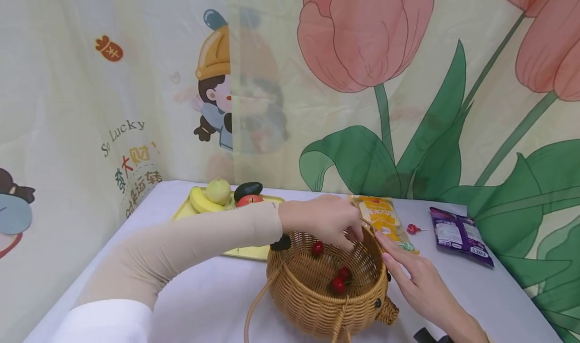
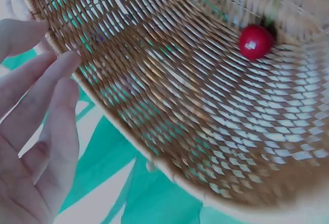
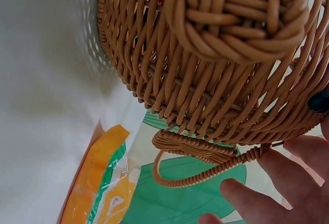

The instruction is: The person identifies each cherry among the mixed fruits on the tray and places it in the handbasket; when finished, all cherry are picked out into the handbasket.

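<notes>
A brown wicker basket (image 1: 317,310) with a woven snout (image 1: 388,313) and dark eye beads stands in front of me. Cherries lie inside it, among them a red cherry (image 1: 317,248) and another cherry (image 2: 256,42). My left hand (image 1: 323,219) reaches across the basket's far side, palm down. In the left wrist view, its fingers (image 2: 33,106) are near the rim, with nothing visible between them. My right hand (image 1: 417,277) touches the right rim with straight fingers. In the right wrist view, these fingers (image 3: 282,183) lie near the base of the wicker handle (image 3: 205,180).
A yellow tray (image 1: 246,252) at the back left bears a banana (image 1: 205,202), a pale green round fruit (image 1: 218,192), a dark oval fruit (image 1: 248,190) and a red apple (image 1: 249,200). Behind the basket are a yellow snack bag (image 1: 382,214), a lollipop (image 1: 412,228) and a purple packet (image 1: 459,237).
</notes>
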{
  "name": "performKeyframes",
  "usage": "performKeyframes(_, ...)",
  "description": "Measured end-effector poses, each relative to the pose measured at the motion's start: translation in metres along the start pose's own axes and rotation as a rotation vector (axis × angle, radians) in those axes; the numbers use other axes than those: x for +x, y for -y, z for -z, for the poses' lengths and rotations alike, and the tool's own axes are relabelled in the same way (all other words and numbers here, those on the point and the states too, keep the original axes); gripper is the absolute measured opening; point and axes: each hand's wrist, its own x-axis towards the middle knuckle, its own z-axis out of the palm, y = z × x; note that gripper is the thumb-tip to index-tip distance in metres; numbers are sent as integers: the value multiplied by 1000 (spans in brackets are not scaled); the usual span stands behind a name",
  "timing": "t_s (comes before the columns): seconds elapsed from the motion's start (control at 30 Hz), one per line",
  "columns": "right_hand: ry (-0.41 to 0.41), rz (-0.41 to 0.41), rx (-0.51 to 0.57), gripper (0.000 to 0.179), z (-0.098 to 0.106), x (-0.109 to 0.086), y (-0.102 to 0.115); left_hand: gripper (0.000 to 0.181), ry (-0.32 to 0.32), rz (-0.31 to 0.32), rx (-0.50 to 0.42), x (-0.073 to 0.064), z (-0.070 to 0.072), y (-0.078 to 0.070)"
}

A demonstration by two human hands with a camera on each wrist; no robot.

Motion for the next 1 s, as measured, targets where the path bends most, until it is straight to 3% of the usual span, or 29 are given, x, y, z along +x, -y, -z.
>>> performKeyframes(0.17,9,-8,12,45,2,0,1,29,-131,34,2,-35,-2,12)
performKeyframes(0.3,20,-12,23,46,2,0,1,27,-298,94,-66,-75,-13,27)
performKeyframes(0.43,25,-19,24,46,2,0,1,28,-453,218,-145,-120,-27,44)
performKeyframes(0.57,23,-14,41,46,3,2,-1,29,-543,392,-252,-164,-45,55)
performKeyframes(0.73,33,-21,63,47,4,2,-1,31,-565,578,-249,-214,-68,65)
performKeyframes(1.0,45,-33,53,48,3,3,-1,34,-470,830,-179,-280,-102,85)
